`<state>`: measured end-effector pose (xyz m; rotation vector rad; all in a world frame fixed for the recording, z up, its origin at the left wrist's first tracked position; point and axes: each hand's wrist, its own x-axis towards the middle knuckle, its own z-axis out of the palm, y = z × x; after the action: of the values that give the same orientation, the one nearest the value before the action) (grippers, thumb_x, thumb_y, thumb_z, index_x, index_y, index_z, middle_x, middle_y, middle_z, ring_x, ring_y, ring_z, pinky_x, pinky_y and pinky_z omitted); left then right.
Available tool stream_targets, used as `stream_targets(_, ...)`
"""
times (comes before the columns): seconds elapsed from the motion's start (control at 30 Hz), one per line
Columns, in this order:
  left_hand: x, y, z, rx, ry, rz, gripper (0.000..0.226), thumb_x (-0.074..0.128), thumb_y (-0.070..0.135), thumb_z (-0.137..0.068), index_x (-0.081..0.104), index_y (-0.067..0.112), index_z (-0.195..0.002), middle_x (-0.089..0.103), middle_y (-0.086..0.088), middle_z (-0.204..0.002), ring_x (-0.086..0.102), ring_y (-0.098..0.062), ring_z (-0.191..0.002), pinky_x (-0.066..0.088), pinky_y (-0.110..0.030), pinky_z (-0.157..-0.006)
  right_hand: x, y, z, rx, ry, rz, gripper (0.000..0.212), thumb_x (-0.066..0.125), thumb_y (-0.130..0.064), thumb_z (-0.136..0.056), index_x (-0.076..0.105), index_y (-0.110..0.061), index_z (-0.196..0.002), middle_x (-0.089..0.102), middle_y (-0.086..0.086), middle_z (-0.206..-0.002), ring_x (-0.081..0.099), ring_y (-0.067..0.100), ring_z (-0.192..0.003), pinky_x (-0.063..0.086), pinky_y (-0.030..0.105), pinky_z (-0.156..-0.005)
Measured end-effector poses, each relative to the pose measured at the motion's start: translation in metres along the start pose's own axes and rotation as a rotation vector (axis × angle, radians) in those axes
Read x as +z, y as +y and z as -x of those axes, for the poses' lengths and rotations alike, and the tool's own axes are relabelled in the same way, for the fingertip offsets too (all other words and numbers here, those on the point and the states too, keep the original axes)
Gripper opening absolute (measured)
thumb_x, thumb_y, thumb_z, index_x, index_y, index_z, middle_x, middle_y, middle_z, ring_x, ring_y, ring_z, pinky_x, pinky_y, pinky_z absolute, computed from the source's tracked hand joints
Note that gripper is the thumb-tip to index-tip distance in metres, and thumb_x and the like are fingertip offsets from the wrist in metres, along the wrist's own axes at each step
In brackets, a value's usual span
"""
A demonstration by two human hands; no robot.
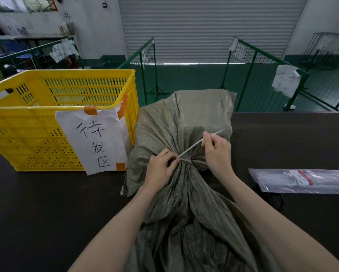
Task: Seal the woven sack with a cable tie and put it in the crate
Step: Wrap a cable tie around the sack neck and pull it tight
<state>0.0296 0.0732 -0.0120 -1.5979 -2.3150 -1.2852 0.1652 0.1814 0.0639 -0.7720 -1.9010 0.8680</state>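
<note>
Sack [184,122] on table [47,203], beside crate [37,118], neck bunched. Tie [192,148] looped around neck. Left hand [160,169] grip pinched at tie head; right hand [216,152] grip closed on tie tail.

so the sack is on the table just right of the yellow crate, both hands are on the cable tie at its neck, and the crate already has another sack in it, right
Not quite: the head view shows nothing in the yellow crate, though its floor is hidden. The rest holds: the sack lies on the table just right of the crate, and the left hand and right hand are on the cable tie at its neck.
</note>
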Motion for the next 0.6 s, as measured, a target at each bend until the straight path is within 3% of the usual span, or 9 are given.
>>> stream_targets(0.13, 0.003, 0.001, -0.001, -0.036, -0.023, -0.047, 0.017, 0.058, 0.032, -0.094, 0.07, 0.02, -0.097, 0.058, 0.01, -0.09, 0.053, -0.009, -0.07, 0.034, -0.032, -0.072, -0.008, -0.003, -0.001, 0.019, 0.036, -0.009, 0.046, 0.046, -0.022, -0.098, 0.051, 0.001, -0.059, 0.036, -0.006, -0.045, 0.034, 0.008, -0.042, 0.028, 0.024, -0.049)
stream_targets(0.3, 0.002, 0.007, -0.003, -0.09, -0.068, -0.108, 0.018, 0.056, 0.03, -0.095, 0.068, 0.018, -0.099, 0.051, 0.012, -0.09, 0.055, -0.014, -0.076, 0.028, -0.03, -0.072, -0.005, -0.002, 0.0, 0.104, -0.067, -0.095, 0.045, 0.047, -0.026, -0.097, 0.049, -0.007, -0.056, 0.038, -0.001, -0.046, 0.032, 0.008, -0.042, 0.028, 0.028, -0.05)
stream_targets(0.43, 0.004, 0.011, -0.001, -0.105, -0.045, -0.144, 0.017, 0.059, 0.03, -0.093, 0.069, 0.017, -0.099, 0.057, 0.006, -0.093, 0.058, -0.016, -0.081, 0.036, -0.033, -0.074, 0.003, -0.01, 0.0, 0.034, -0.154, -0.021, 0.048, 0.05, -0.027, -0.096, 0.051, 0.009, -0.064, 0.04, 0.007, -0.05, 0.034, 0.012, -0.047, 0.03, 0.032, -0.051)
stream_targets(0.6, 0.007, 0.013, 0.0, -0.164, 0.009, -0.011, 0.014, 0.065, 0.029, -0.089, 0.071, 0.017, -0.092, 0.052, 0.012, -0.085, 0.056, -0.014, -0.072, 0.049, -0.043, -0.073, 0.003, -0.018, -0.002, -0.102, -0.122, 0.045, 0.046, 0.049, -0.019, -0.097, 0.052, 0.009, -0.06, 0.037, -0.001, -0.042, 0.037, 0.012, -0.044, 0.03, 0.031, -0.049)
